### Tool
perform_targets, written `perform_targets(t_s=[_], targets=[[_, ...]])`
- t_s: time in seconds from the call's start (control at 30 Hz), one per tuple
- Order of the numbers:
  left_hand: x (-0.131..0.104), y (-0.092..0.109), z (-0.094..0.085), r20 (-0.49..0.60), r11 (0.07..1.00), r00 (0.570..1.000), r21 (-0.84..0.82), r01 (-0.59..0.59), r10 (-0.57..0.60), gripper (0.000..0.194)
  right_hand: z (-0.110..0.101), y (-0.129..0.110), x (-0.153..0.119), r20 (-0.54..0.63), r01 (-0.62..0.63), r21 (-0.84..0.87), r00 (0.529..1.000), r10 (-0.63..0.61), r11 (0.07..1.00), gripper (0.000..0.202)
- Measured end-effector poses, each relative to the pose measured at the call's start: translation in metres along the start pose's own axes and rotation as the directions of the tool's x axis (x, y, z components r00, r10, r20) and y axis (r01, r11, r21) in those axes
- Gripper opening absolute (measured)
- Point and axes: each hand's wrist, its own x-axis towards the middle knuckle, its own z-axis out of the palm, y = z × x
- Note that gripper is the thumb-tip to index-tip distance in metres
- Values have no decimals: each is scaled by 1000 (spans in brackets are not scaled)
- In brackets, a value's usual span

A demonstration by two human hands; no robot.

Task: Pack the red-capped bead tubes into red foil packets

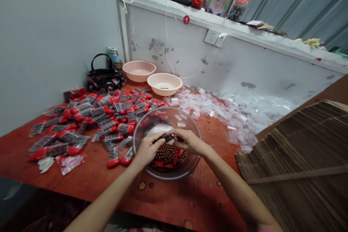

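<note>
Many brown beads | below left grip, right grip | inside clear bowl

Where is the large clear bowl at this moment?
In the head view, the large clear bowl sits near the picture's centre, beneath the left hand and right hand, right of the packet pile and nearer the camera than the cream basin.

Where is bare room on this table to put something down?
Bare red tabletop lies between the transparent bowl and the front edge, and in a strip from bowl to clear plastic pieces. Crowded: left, red-ended packets; right, the pieces and cardboard stack.
</note>
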Motion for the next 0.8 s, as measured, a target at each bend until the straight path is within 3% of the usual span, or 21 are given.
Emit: perform_targets(t_s=[0.17,0.27,0.33,0.43,0.53,0.7,0.8], targets=[[2,0,-3,-128,999,991,22,31,-27,31,-1,1,-4,6,-76,-11,997,76,997,26],[3,-4,-2,-102,999,994,-12,49,-50,31,-4,4,-10,-10,-119,20,993,119,993,26],[4,-4,0,-85,982,990,-157,101,-115,31,-5,5,-12,-61,-134,80,988,139,988,29],[3,2,2,23,823,963,-515,241,-268,33,-2,9,-10,-161,-170,240,964,212,956,27],[1,12,1,145,644,940,-695,319,-309,31,4,15,-5,-222,-215,455,912,344,864,22],[-3,21,3,173,598,949,-743,301,-262,26,12,15,3,-256,-185,660,856,449,728,22],[-5,20,7,136,619,957,-738,270,-255,26,18,10,4,-290,-165,634,855,430,755,22]])
